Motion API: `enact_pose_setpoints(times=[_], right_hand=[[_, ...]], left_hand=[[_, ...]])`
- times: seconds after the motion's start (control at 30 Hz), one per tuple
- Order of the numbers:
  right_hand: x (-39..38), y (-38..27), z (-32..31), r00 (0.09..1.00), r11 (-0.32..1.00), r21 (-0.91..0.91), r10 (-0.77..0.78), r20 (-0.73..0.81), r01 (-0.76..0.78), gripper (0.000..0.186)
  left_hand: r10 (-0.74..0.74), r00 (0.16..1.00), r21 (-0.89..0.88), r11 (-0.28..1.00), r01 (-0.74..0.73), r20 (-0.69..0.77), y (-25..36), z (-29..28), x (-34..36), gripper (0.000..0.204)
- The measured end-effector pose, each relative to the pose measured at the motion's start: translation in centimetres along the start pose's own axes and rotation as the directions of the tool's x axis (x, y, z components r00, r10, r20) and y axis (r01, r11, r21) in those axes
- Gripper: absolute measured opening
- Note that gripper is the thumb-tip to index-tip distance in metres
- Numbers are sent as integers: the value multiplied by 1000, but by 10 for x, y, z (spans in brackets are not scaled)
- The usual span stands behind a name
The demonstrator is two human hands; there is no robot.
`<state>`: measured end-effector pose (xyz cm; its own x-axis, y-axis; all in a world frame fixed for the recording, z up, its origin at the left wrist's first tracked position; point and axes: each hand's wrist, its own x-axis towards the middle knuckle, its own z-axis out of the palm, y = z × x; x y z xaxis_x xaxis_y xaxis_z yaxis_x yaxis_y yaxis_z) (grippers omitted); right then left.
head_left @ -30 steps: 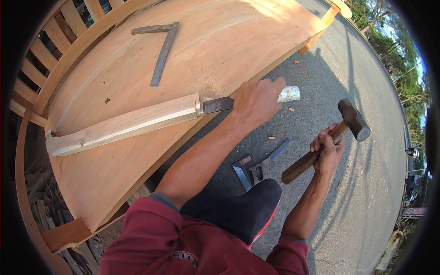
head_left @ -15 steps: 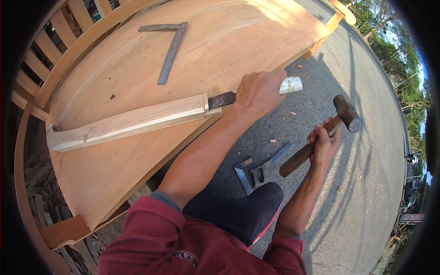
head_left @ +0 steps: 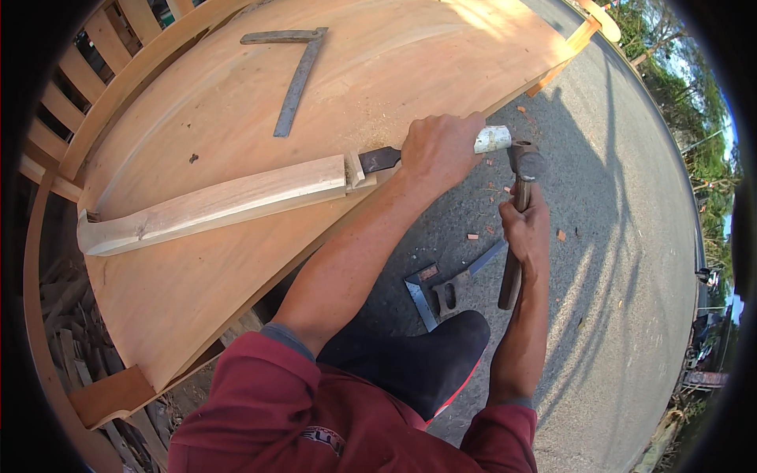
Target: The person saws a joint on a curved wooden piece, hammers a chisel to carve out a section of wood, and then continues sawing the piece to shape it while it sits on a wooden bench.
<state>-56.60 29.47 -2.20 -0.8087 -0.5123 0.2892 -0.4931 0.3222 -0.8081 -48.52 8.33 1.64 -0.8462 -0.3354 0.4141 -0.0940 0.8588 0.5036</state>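
Observation:
My left hand [head_left: 441, 148] is closed round the pale handle of a chisel [head_left: 380, 160], which lies almost level. Its dark flat blade points left into the end of a long, slightly curved piece of wood [head_left: 229, 201]. A thin slice at that end leans away from the rest, split along a narrow gap. At the handle's white butt, the head of a hammer [head_left: 527, 162] appears to touch it or sit right beside it. My right hand [head_left: 527, 225] grips the hammer's wooden shaft, which hangs downward below the fist.
The wood rests on a broad wooden panel [head_left: 197, 292] with a slatted rail along its left. A metal try square [head_left: 302, 71] lies farther back. On the asphalt [head_left: 615, 315] are a handsaw [head_left: 451, 296], another square [head_left: 420, 296] and several wood chips.
The hammer has swung left and up to the chisel's butt, its shaft turning more upright. The chisel has shifted slightly left, and the end slice has tilted away from the wood.

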Motion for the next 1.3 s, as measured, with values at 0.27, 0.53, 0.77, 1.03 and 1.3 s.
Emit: enact_pose_setpoints(times=[0.27,0.53,0.77,1.03,1.3], right_hand=[[-34,-14,-9,962,904,384,248,-118,-186,21],[-55,-37,-20,972,930,342,192,-133,-136,19],[-53,-41,-28,975,896,444,111,-194,-14,23],[-31,-62,-45,937,865,494,97,-335,87,23],[-15,-27,-5,995,979,-190,-55,78,69,26]], left_hand=[[58,997,-37,998,-60,-46,9,-19,-11,33],[73,997,-76,994,-74,-13,21,-3,-23,33],[47,996,-61,997,-51,-71,18,-10,-32,36],[13,996,-95,995,-21,-85,19,-16,-33,39],[15,999,-42,999,-17,-43,7,-21,-43,39]])
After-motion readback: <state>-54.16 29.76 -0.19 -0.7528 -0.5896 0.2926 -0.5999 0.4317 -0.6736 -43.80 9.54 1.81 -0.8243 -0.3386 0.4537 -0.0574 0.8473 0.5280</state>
